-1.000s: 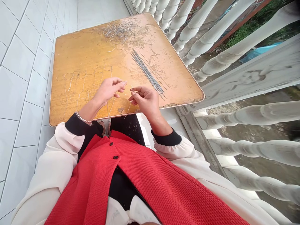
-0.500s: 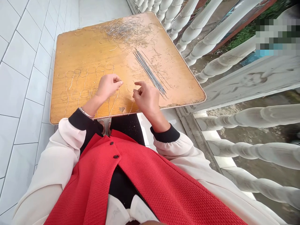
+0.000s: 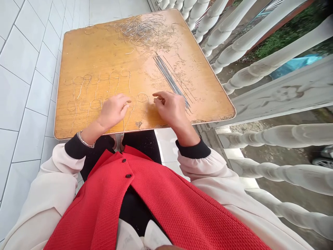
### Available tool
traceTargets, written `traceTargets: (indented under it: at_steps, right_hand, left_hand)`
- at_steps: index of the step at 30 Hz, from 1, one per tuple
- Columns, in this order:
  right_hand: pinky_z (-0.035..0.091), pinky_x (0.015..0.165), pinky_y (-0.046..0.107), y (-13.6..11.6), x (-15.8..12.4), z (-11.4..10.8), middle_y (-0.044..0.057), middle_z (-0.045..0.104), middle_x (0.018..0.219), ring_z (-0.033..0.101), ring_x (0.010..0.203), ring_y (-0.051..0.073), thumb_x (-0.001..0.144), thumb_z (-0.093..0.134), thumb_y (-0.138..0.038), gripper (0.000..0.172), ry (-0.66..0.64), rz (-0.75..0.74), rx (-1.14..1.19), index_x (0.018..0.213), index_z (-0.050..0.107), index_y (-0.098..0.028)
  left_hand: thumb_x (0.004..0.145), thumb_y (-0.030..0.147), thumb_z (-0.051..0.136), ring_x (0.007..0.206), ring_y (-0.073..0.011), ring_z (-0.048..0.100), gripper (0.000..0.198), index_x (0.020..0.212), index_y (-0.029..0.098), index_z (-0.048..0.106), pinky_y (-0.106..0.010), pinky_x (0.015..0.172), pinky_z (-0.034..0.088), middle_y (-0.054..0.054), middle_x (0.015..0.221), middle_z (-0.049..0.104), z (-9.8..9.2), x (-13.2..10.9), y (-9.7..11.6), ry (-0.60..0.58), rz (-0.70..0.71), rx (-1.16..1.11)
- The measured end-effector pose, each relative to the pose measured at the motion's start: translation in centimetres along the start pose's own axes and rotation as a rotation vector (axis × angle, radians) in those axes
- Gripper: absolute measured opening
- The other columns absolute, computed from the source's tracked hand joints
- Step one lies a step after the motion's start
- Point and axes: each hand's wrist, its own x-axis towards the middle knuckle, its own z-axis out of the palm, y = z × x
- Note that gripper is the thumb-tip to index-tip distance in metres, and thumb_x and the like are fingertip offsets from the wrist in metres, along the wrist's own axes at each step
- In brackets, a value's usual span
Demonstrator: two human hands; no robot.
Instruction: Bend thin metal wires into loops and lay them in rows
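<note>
My left hand [image 3: 114, 110] is low over the table, its fingers loosely bent and the thumb a little apart, with nothing visible in it. To the right, my right hand [image 3: 171, 108] has its index finger and thumb parted; no wire shows between them. Between my hands, a thin wire bent into a loop with long tails [image 3: 148, 101] lies on the tabletop. Several similar looped wires [image 3: 129, 78] are laid out in two rough rows to the left, some partly hidden by my left hand. A bundle of straight grey wires [image 3: 170, 80] lies just beyond my right hand.
A tangled heap of wire [image 3: 137, 29] covers part of the far side of the wooden table [image 3: 91, 52]. White balusters [image 3: 241, 74] run along the right, close to the table edge. A white tiled surface [image 3: 23, 45] is at the left.
My hands have moved apart, and the right one has let go of the looped wire, which now lies on the table. The view has shifted slightly.
</note>
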Motion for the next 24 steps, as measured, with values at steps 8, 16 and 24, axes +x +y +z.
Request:
traceTargets:
  at_steps: [8,16,24]
  right_hand:
    - [0.051,0.099,0.050,0.6,-0.1,0.0,0.012,0.071,0.128,0.061,0.114,0.030,0.098,0.044,-0.019,0.038,-0.076,-0.270,-0.068,0.117,0.076,-0.023]
    - [0.052,0.098,0.050,-0.5,-1.8,0.3,0.012,0.072,0.124,0.062,0.108,0.029,0.099,0.044,-0.021,0.037,-0.151,-0.369,-0.065,0.115,0.077,-0.024]
    - [0.051,0.097,0.048,-0.2,3.5,-0.6,0.013,0.073,0.114,0.066,0.106,0.031,0.094,0.061,-0.029,0.025,-0.144,-0.286,-0.041,0.113,0.077,-0.024]
  left_hand:
    - [0.098,0.023,0.053,0.125,-0.0319,0.061,0.030,0.122,0.014,0.068,-0.048,0.106,0.045,-0.017,0.138,0.065,0.8,-0.3,0.5,-0.181,0.162,0.249]
    - [0.098,0.028,0.055,0.118,-0.0300,0.062,0.025,0.113,0.014,0.070,-0.045,0.101,0.045,-0.015,0.127,0.069,1.4,-0.4,0.5,-0.149,0.125,0.363]
    - [0.099,0.023,0.053,0.114,-0.0281,0.063,0.024,0.115,0.017,0.070,-0.041,0.099,0.045,-0.013,0.119,0.070,-0.4,2.2,1.7,-0.089,-0.079,0.221]
